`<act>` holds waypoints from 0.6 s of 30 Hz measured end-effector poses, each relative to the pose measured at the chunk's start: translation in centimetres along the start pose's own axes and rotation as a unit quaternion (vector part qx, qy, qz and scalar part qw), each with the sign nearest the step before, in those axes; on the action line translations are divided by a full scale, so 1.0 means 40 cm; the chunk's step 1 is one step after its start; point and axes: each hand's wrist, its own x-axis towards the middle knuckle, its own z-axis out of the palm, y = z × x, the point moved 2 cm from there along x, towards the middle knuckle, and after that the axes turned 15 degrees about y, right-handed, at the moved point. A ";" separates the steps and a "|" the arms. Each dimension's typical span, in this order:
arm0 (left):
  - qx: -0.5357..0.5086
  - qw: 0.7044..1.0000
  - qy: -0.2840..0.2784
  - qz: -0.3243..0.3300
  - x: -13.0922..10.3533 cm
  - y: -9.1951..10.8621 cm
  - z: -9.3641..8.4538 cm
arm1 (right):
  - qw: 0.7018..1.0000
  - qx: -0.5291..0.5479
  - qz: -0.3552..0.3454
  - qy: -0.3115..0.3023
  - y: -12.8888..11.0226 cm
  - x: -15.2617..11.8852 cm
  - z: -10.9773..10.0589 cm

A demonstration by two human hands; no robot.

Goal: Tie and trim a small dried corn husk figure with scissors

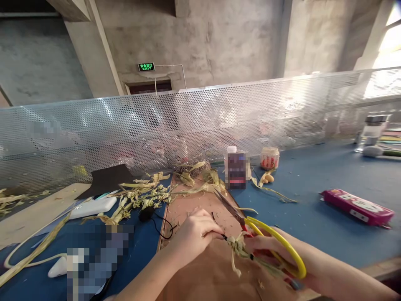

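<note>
My left hand (198,234) is closed in a pinch above the brown board (188,205), with a short dark bit of black thread showing at its fingertips. Just right of those fingertips is a knotted piece of pale dried husk (238,246), with a strip hanging from it. My right hand (269,246) grips yellow-handled scissors (291,255), their blades apart and pointing up and to the left. The fingers of that hand also touch the husk piece. A second dark band crosses the husk near the right thumb.
Dried husks (194,179) and a knotted husk pile (147,194) lie behind the hands. A black thread ball (146,214) is left of the board. A bottle (232,149), a jar (270,158) and a magenta packet (357,207) stand or lie beyond. Perforated metal screen (200,121) borders the blue table.
</note>
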 end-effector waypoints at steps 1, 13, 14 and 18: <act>0.004 1.000 0.000 -0.018 -0.001 -0.006 0.003 | 1.000 -0.006 -0.010 0.017 -0.002 0.008 -0.011; 0.008 0.959 -0.065 -0.277 -0.016 -0.033 0.019 | 0.894 -0.208 -0.313 0.243 -0.033 0.033 -0.079; -0.028 0.949 -0.080 -0.303 -0.019 -0.032 0.024 | 0.892 -0.249 -0.310 0.213 -0.020 0.028 -0.063; -0.166 0.916 -0.093 -0.352 -0.024 -0.029 0.039 | 0.865 -0.365 -0.311 0.147 0.014 0.020 -0.015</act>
